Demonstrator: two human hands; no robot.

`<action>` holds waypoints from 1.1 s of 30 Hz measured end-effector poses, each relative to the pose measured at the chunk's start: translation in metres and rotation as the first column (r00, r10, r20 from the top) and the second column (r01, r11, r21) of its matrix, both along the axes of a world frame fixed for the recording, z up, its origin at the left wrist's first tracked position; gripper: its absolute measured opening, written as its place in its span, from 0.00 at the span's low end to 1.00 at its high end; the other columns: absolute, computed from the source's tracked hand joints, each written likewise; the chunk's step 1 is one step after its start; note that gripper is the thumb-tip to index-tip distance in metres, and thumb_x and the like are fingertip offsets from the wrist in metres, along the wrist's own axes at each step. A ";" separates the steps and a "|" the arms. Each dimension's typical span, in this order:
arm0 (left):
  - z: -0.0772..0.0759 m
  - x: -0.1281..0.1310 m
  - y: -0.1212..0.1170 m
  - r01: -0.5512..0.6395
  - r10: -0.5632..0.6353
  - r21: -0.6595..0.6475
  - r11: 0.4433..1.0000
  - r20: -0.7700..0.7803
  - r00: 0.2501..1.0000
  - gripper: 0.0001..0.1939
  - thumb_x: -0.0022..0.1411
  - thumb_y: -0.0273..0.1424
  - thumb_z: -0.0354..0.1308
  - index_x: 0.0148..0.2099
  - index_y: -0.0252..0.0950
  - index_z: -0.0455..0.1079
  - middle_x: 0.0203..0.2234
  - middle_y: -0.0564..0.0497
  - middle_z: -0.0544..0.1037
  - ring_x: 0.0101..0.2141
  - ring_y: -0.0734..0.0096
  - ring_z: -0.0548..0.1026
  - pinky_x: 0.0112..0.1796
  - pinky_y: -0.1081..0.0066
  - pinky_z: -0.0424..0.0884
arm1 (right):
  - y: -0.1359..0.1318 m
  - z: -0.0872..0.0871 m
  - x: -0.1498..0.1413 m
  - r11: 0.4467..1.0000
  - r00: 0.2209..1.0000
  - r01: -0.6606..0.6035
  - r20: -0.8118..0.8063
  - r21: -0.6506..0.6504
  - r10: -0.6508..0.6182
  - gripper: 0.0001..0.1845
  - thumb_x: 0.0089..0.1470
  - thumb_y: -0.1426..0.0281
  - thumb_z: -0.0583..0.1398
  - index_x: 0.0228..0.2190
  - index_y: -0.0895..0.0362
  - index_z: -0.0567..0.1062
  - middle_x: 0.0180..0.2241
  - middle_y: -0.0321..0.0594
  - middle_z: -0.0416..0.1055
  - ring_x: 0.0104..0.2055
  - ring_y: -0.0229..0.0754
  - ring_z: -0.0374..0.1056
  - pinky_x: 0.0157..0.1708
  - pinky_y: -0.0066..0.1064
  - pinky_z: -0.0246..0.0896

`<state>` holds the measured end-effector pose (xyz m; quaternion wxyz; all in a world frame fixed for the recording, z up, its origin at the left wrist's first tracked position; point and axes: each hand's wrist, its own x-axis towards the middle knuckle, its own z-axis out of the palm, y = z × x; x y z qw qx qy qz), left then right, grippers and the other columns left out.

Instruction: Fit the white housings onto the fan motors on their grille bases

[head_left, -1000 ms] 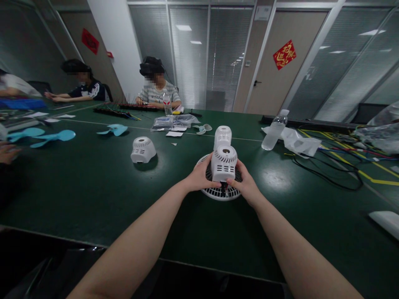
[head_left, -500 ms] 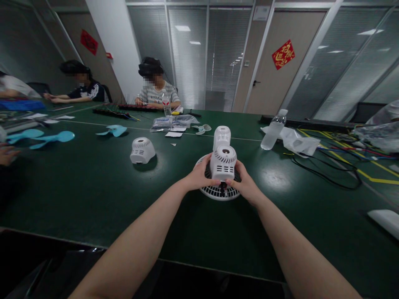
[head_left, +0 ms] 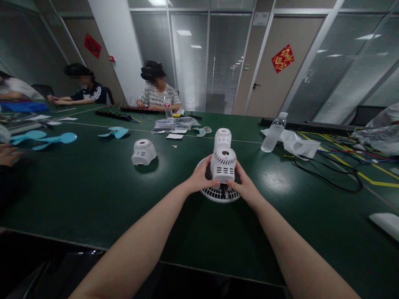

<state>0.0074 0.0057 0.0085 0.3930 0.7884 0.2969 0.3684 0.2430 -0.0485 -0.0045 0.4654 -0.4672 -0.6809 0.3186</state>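
Note:
Between my two hands is a white vented fan motor cover (head_left: 223, 165), its round top hole facing up. My left hand (head_left: 202, 176) grips its left side, with the thumb along the lower edge. On the opposite side my right hand (head_left: 243, 182) holds it the same way. Below it lies a round white fan grille (head_left: 221, 198), and dark and red parts show under the cover's front edge. Right behind stands a second white cover (head_left: 223, 137). A third white cover (head_left: 144, 152) rests apart on the left. My far fingers are partly hidden behind the held cover.
Blue fan blades (head_left: 59, 140) lie at left, near another person's hand (head_left: 9, 155). A water bottle (head_left: 274, 132) leans beside a crumpled plastic bag (head_left: 299, 144) at right, with black cables (head_left: 327, 182) nearby. Plastic packets (head_left: 174, 123) lie farther back. Other people sit across the table (head_left: 124, 216).
My hands keep the same hold on the cover, which stays over the grille. The view has tilted up slightly, so everything appears a little lower.

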 end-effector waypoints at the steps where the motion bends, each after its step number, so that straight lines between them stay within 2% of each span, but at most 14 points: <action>1: 0.000 0.000 0.000 0.005 -0.005 -0.008 1.000 0.015 1.000 0.58 0.50 0.46 0.71 0.73 0.43 0.41 0.69 0.39 0.55 0.68 0.42 0.56 0.65 0.42 0.53 | 0.000 0.000 0.000 1.000 1.000 -0.007 -0.005 0.006 0.007 0.50 0.53 0.54 0.67 0.69 0.41 0.49 0.70 0.36 0.55 0.72 0.52 0.51 0.71 0.54 0.43; 8: -0.002 0.003 0.002 0.018 -0.016 -0.022 1.000 0.085 0.996 0.59 0.48 0.44 0.72 0.73 0.45 0.41 0.69 0.40 0.56 0.67 0.42 0.56 0.65 0.43 0.54 | 0.002 0.000 0.000 0.999 0.998 -0.039 -0.041 0.024 0.040 0.50 0.53 0.55 0.67 0.69 0.43 0.49 0.69 0.39 0.55 0.72 0.51 0.50 0.71 0.53 0.44; 13: -0.001 0.001 0.002 0.036 -0.035 -0.015 0.999 0.057 0.998 0.61 0.46 0.42 0.74 0.73 0.45 0.40 0.70 0.39 0.54 0.68 0.42 0.55 0.66 0.42 0.53 | 0.000 0.002 0.000 0.999 0.999 -0.025 -0.038 0.043 0.027 0.51 0.50 0.56 0.69 0.68 0.43 0.52 0.68 0.41 0.57 0.71 0.54 0.53 0.70 0.55 0.46; 23: 0.007 -0.002 -0.001 0.025 -0.022 0.041 0.999 -0.093 0.995 0.62 0.46 0.44 0.74 0.73 0.39 0.40 0.69 0.36 0.53 0.68 0.39 0.53 0.66 0.39 0.49 | -0.001 0.002 0.001 1.000 1.000 0.001 -0.004 0.012 -0.001 0.46 0.52 0.57 0.68 0.66 0.45 0.55 0.66 0.43 0.60 0.69 0.54 0.56 0.69 0.55 0.47; 28: 0.010 -0.003 -0.001 0.048 -0.044 0.035 0.998 -0.094 0.995 0.62 0.45 0.43 0.74 0.73 0.40 0.41 0.69 0.36 0.54 0.68 0.40 0.55 0.66 0.39 0.51 | 0.000 0.002 0.003 1.000 1.000 0.003 0.011 0.010 -0.003 0.46 0.50 0.56 0.69 0.64 0.45 0.56 0.64 0.44 0.62 0.67 0.55 0.58 0.68 0.56 0.49; 33: 0.007 -0.002 -0.001 0.009 -0.006 0.036 0.999 -0.076 0.997 0.60 0.44 0.42 0.75 0.71 0.40 0.45 0.67 0.36 0.57 0.66 0.41 0.58 0.65 0.40 0.54 | 0.000 0.001 0.004 1.000 1.000 -0.002 0.000 -0.016 0.002 0.46 0.48 0.54 0.70 0.63 0.45 0.58 0.63 0.44 0.63 0.67 0.56 0.58 0.67 0.57 0.50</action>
